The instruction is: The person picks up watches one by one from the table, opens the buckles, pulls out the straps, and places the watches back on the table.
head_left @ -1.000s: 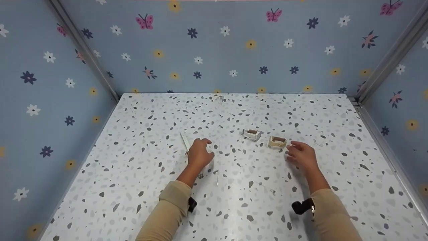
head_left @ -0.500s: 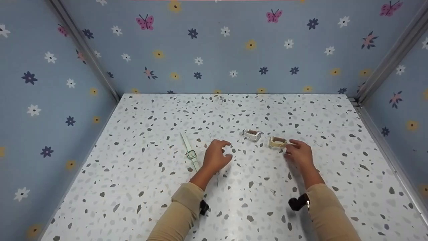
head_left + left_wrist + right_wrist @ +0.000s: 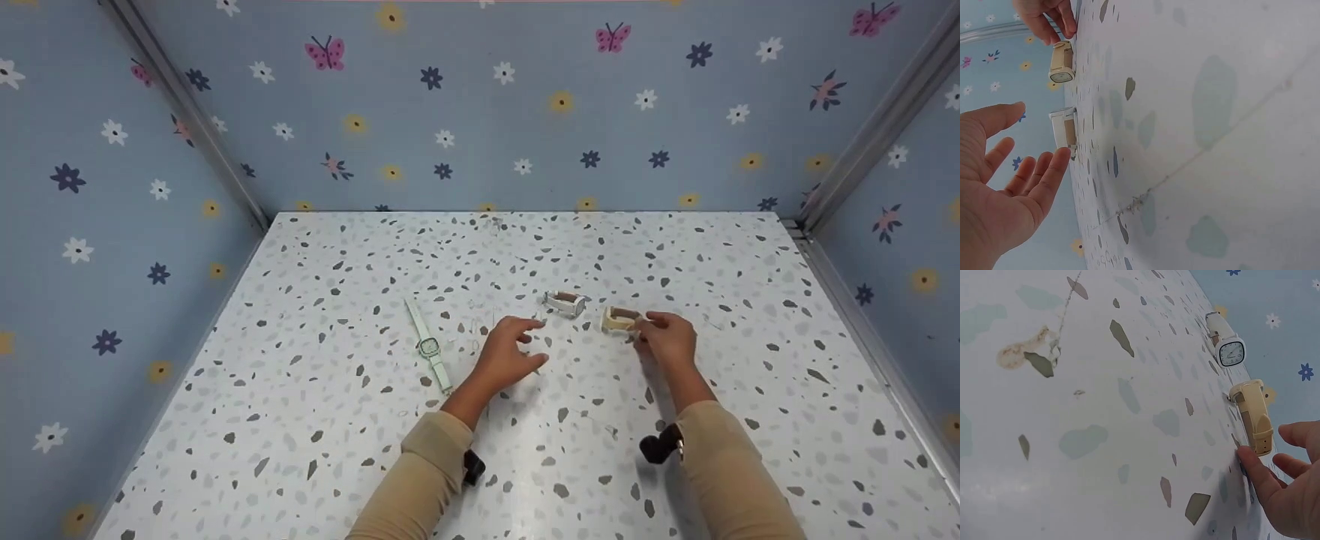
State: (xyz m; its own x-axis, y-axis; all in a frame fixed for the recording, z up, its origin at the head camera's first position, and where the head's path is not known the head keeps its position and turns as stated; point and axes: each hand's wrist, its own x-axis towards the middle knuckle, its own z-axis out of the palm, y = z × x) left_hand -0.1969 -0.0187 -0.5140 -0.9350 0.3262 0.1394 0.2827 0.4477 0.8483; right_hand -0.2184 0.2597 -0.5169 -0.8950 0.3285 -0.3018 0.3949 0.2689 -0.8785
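Observation:
A pale yellow wristwatch (image 3: 619,319), its strap closed in a loop, stands on the speckled table. My right hand (image 3: 673,341) is at its right side; in the right wrist view the spread fingertips come right up to the buckled strap (image 3: 1262,433). To its left sits a white wristwatch (image 3: 564,301), also looped, with a square dial (image 3: 1231,354). My left hand (image 3: 508,355) hovers in front of the white watch, thumb and fingers apart and nothing between them. A light green wristwatch (image 3: 427,346) lies stretched out flat, left of my left hand.
The white speckled table (image 3: 360,247) is bounded by blue floral walls (image 3: 495,105) at the back and both sides. Metal strips (image 3: 885,375) run along the corners and the right edge. A wrist camera (image 3: 660,444) sticks out inward from the right sleeve.
My left hand has moved right, away from the green watch, uncovering it, and toward the white watch. My right hand has shifted slightly left, up to the yellow watch. The watches have stayed put.

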